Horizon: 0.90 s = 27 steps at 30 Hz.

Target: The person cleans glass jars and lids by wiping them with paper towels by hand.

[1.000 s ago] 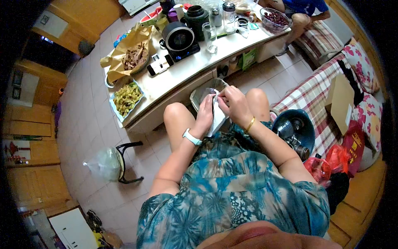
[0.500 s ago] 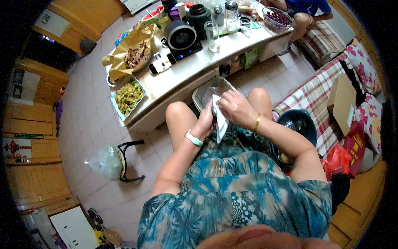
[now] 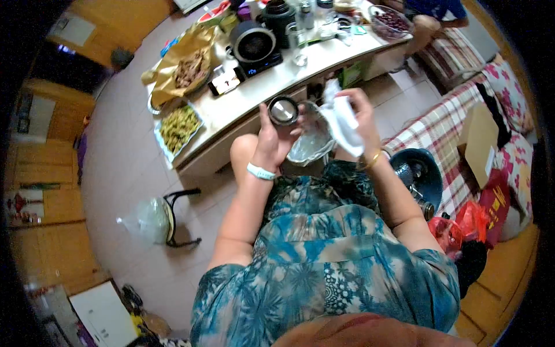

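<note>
From where I stand the biggest thing is the long white-topped table (image 3: 231,105), its near edge running past the seated person's knees; to the right stretches the sofa (image 3: 425,141) under a plaid cover; the person, in a teal patterned dress (image 3: 324,254), sits facing the table, and another person in blue (image 3: 430,8) is beyond the table's right end.

A dark blue basin (image 3: 437,173) is beside the person's right arm, by the sofa's edge; a lined bin (image 3: 305,159) stands between the knees and the table's near edge; brown paper with meat (image 3: 188,69) lies toward the table's left end, a bowl of dark fruit (image 3: 390,24) sits at its right end, and a tray of greens (image 3: 178,134) fills the near left corner; a black pot (image 3: 254,45) stands back from the near edge, with a phone (image 3: 224,81) closer to it.

The left hand (image 3: 277,136), palm up, has thumb and fingers curled around a round dark-rimmed piece (image 3: 284,110), its shiny face upward, just off the table's near edge; the right hand (image 3: 364,118), fingers closed, grips a crumpled white sheet (image 3: 346,121), cloth or paper I cannot tell, beside the bin and apart from the round piece.
</note>
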Tool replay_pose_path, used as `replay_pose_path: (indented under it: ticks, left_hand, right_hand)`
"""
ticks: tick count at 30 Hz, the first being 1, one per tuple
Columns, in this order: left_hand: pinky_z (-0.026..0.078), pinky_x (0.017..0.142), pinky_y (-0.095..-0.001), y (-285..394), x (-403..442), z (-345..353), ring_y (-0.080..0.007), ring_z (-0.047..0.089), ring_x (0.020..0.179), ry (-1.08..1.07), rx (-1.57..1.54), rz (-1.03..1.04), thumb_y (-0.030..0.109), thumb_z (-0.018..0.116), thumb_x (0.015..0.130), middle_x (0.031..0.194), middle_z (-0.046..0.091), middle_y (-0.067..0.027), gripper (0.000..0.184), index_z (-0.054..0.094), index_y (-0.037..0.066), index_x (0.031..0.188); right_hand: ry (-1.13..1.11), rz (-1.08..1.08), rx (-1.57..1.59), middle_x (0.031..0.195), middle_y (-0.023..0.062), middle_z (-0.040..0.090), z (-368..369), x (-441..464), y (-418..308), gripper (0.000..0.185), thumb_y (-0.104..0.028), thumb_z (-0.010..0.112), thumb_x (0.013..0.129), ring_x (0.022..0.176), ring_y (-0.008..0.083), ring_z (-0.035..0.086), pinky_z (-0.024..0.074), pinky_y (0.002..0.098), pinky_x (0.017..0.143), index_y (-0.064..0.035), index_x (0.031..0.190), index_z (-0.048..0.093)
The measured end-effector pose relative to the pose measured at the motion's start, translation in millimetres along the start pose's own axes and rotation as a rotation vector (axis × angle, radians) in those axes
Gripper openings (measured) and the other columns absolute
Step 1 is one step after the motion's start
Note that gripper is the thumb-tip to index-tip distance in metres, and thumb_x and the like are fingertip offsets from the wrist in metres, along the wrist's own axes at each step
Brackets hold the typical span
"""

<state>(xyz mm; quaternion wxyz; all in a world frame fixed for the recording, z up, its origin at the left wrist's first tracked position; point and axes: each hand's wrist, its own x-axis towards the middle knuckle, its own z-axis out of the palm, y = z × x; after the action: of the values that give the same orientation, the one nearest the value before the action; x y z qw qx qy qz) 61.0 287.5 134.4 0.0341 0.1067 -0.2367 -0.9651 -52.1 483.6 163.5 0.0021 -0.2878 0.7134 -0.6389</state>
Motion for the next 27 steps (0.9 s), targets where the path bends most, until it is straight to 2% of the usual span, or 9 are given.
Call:
replay_pose_path:
  ticks: [7,10,13,14,19,20,25,26,27]
  left_hand:
    - [0.050,0.080,-0.0332,-6,-4,8,-0.0228,0.058,0.102,-0.246,-0.254,-0.105,0.062,0.030,0.104,0.124,0.060,-0.0128,0.071,0.052,0.003,0.137]
    - [0.046,0.105,-0.0378,-32,-8,22,-0.0232,0.058,0.120,-0.013,0.134,0.086,0.053,0.032,0.106,0.132,0.061,-0.0074,0.058,0.053,0.009,0.137]
    - [0.050,0.094,-0.0320,-50,-16,21,-0.0158,0.060,0.107,0.011,0.312,0.154,0.054,0.044,0.104,0.122,0.061,-0.0062,0.058,0.052,0.006,0.137]
    - [0.050,0.094,-0.0320,-35,-17,17,-0.0175,0.060,0.108,-0.056,0.848,0.453,0.057,0.052,0.100,0.121,0.060,-0.0052,0.065,0.050,0.004,0.139]
    - [0.050,0.095,-0.0394,-14,-20,25,-0.0317,0.063,0.109,0.143,1.410,0.743,0.039,0.076,0.087,0.121,0.061,-0.0183,0.076,0.041,0.001,0.143]
    - [0.050,0.096,-0.0406,-13,-23,26,-0.0341,0.063,0.109,0.224,1.479,0.756,0.034,0.078,0.085,0.121,0.061,-0.0210,0.077,0.040,0.000,0.143]
    - [0.051,0.093,-0.0445,-28,-18,18,-0.0378,0.063,0.109,0.207,1.593,0.883,0.013,0.074,0.082,0.119,0.064,-0.0217,0.070,0.039,-0.001,0.141]
    - [0.051,0.093,-0.0445,-33,-20,17,-0.0378,0.063,0.109,0.219,1.589,0.880,0.013,0.074,0.082,0.119,0.064,-0.0217,0.070,0.039,-0.001,0.141]
    - [0.050,0.094,-0.0447,-36,-20,20,-0.0372,0.063,0.108,0.161,1.605,0.909,0.017,0.079,0.077,0.119,0.064,-0.0190,0.076,0.039,-0.001,0.140]
  right_hand:
    - [0.028,-0.394,-0.392,0.122,0.0160,0.063,14,-9,-17,0.024,0.004,0.068,0.077,0.115,0.0328,0.061,0.0503,0.0402,0.095,-0.0032,0.100,0.065]
    - [-0.182,-0.622,-0.418,0.131,0.0152,0.062,39,-18,-27,0.025,-0.001,0.069,0.075,0.122,0.0328,0.058,0.0440,0.0429,0.103,-0.0092,0.097,0.063]
    - [-0.093,-0.576,-0.318,0.125,0.0153,0.065,40,-6,-17,0.023,0.001,0.069,0.078,0.116,0.0319,0.062,0.0472,0.0404,0.100,-0.0053,0.100,0.063]
    - [-0.004,-0.132,-0.050,0.114,0.0140,0.068,37,-6,-15,0.018,0.002,0.066,0.086,0.106,0.0260,0.066,0.0521,0.0357,0.091,-0.0019,0.103,0.063]
    - [0.225,-0.067,0.113,0.103,0.0110,0.070,11,5,-3,0.017,0.001,0.063,0.092,0.103,0.0211,0.066,0.0529,0.0343,0.090,-0.0015,0.108,0.065]
    - [0.051,-0.398,-0.194,0.111,0.0136,0.068,13,-5,-20,0.022,0.001,0.066,0.088,0.111,0.0276,0.065,0.0510,0.0372,0.096,-0.0033,0.110,0.066]
    - [-0.290,-0.676,-0.484,0.128,0.0131,0.066,44,-15,-19,0.026,-0.009,0.061,0.094,0.120,0.0288,0.063,0.0520,0.0364,0.096,-0.0072,0.120,0.068]
    - [-0.268,-0.006,0.037,0.116,0.0118,0.071,50,-8,7,0.024,-0.011,0.059,0.098,0.107,0.0235,0.068,0.0551,0.0334,0.088,-0.0060,0.120,0.068]
    - [-0.334,0.158,0.126,0.112,0.0113,0.072,46,2,19,0.024,-0.010,0.058,0.099,0.102,0.0211,0.069,0.0558,0.0323,0.086,-0.0031,0.120,0.067]
